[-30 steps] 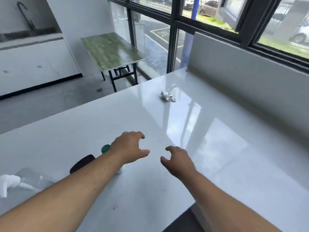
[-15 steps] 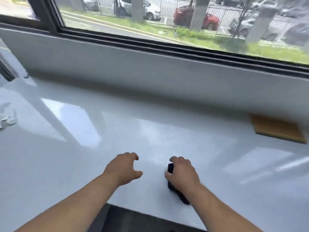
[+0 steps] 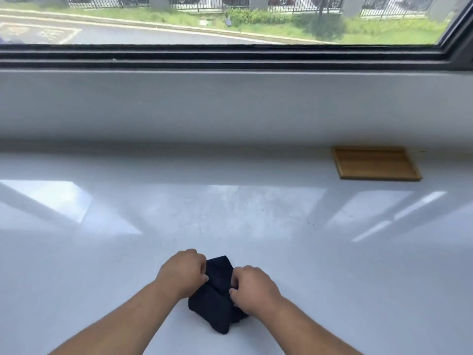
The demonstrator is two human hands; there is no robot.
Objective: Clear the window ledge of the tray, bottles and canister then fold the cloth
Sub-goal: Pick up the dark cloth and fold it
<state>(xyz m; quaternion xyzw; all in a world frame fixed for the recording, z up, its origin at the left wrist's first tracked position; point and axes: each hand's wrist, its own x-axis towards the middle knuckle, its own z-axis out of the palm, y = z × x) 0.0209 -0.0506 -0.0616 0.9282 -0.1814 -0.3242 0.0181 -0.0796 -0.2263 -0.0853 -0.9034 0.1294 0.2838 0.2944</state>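
Note:
A dark navy cloth (image 3: 217,301) lies bunched on the white ledge (image 3: 230,213) near its front edge. My left hand (image 3: 184,271) pinches the cloth's left upper part. My right hand (image 3: 252,286) pinches its right side. Both hands have their fingers closed on the fabric. A flat wooden tray (image 3: 375,163) with nothing on it sits at the back right of the ledge, against the wall under the window. No bottles or canister show in this view.
A grey wall (image 3: 230,106) rises behind the ledge up to the black window frame (image 3: 230,57). Bright window reflections lie across the glossy surface. The ledge's front edge is below the frame.
The view swung right from the ledge's left end to face the window. Both hands, open a second ago, have closed on the dark cloth. The crumpled white paper and bottles left the view.

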